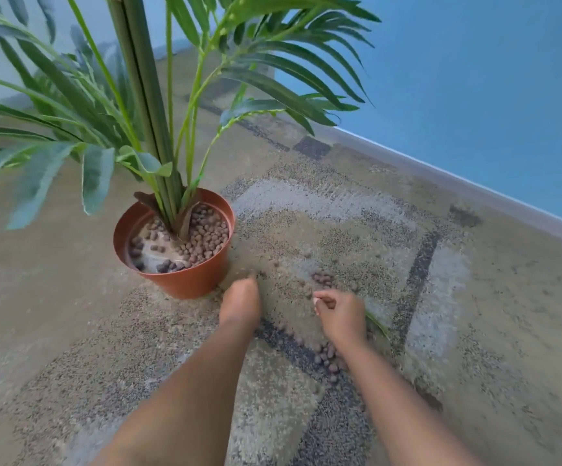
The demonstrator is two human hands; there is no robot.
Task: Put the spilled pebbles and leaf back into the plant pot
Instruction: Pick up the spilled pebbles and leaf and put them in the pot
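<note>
A terracotta plant pot stands on the carpet, partly filled with brown pebbles around a green palm's stems. Spilled pebbles lie in two patches: a small cluster beyond my hands and a larger one between my wrists. A green leaf peeks out just right of my right hand. My left hand rests on the carpet beside the pot's base, fingers curled down and blurred. My right hand is curled, thumb against fingers; whether it holds pebbles is hidden.
The palm's fronds spread wide over the pot and to the left. A patterned beige and grey carpet covers the floor. A blue wall with a grey skirting board runs along the right.
</note>
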